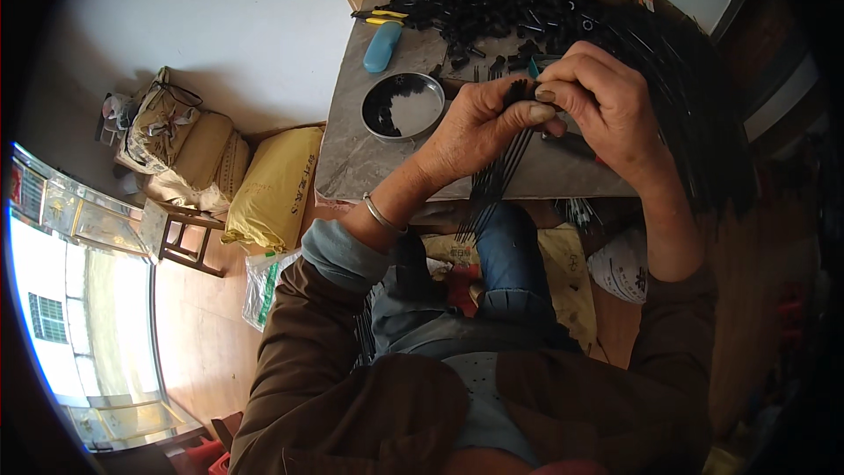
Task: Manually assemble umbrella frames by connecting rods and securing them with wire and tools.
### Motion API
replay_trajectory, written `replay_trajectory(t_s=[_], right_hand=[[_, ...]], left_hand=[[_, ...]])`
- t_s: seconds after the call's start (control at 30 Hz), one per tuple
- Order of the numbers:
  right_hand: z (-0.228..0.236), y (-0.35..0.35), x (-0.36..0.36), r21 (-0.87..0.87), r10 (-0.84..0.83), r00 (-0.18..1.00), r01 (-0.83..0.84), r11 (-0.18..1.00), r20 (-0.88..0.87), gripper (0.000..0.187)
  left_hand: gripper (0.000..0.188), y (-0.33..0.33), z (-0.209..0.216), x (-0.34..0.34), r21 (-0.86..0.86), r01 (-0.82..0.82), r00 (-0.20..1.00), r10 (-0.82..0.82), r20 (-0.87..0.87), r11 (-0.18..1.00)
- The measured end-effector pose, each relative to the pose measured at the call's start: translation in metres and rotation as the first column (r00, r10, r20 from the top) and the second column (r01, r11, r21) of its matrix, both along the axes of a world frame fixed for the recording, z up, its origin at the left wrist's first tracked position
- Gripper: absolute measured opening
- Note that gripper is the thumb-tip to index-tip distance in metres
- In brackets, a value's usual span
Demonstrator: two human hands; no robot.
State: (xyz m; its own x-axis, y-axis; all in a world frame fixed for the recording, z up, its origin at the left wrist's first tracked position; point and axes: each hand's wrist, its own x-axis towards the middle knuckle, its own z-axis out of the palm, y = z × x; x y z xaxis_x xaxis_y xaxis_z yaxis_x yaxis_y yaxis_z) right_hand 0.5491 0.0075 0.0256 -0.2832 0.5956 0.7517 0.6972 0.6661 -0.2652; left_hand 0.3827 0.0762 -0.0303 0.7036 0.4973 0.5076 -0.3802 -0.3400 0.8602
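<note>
A bundle of thin black rods [494,178] slants over the near edge of the grey, stone-patterned table [352,157]. The left hand [485,114] is closed around it; the right hand [607,98] pinches at its upper end, the pinched item indistinct. Bare surface separates the round silver metal bowl [418,113] from the near and left edges. Beyond, a rounded blue case [382,47] lies near the left edge. Black tubular parts [492,9] crowd the far edge; long black rods [690,105] cover the right.

On the table [345,145], a bowl [418,114] lies left of the hands [482,114], before a case [382,47].
</note>
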Motion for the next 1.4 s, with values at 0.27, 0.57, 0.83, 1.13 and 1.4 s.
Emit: replay_trajectory(t_s=[0.27, 0.57, 0.83, 1.13, 1.4], right_hand=[[-0.001, 0.005, -0.006, 0.069, 0.054, 0.998, -0.057, 0.996, 0.041, 0.01], [0.004, 0.011, -0.011, 0.088, 0.057, 0.995, -0.065, 0.994, 0.086, 0.014], [-0.001, 0.016, -0.018, -0.026, 0.148, 0.988, -0.149, 0.989, -0.042, 0.018], [0.024, 0.01, -0.015, 0.066, 0.048, 0.948, -0.073, 0.995, 0.315, 0.024], [0.017, 0.008, -0.02, 0.063, -0.001, 0.958, -0.017, 0.998, 0.287, 0.023]], left_hand=[[0.03, 0.018, 0.004, -0.012, 0.288, -0.095, 0.982, 0.137, -0.131, 0.953], [0.031, 0.033, -0.002, -0.021, 0.447, -0.117, 0.961, 0.214, -0.174, 0.887], [0.032, 0.038, -0.006, -0.024, 0.536, -0.113, 0.939, 0.267, -0.219, 0.837], [0.042, 0.033, 0.013, -0.028, 0.664, -0.065, 0.95, 0.249, -0.187, 0.745], [0.044, 0.037, 0.01, -0.029, 0.673, -0.08, 0.959, 0.241, -0.149, 0.736]])
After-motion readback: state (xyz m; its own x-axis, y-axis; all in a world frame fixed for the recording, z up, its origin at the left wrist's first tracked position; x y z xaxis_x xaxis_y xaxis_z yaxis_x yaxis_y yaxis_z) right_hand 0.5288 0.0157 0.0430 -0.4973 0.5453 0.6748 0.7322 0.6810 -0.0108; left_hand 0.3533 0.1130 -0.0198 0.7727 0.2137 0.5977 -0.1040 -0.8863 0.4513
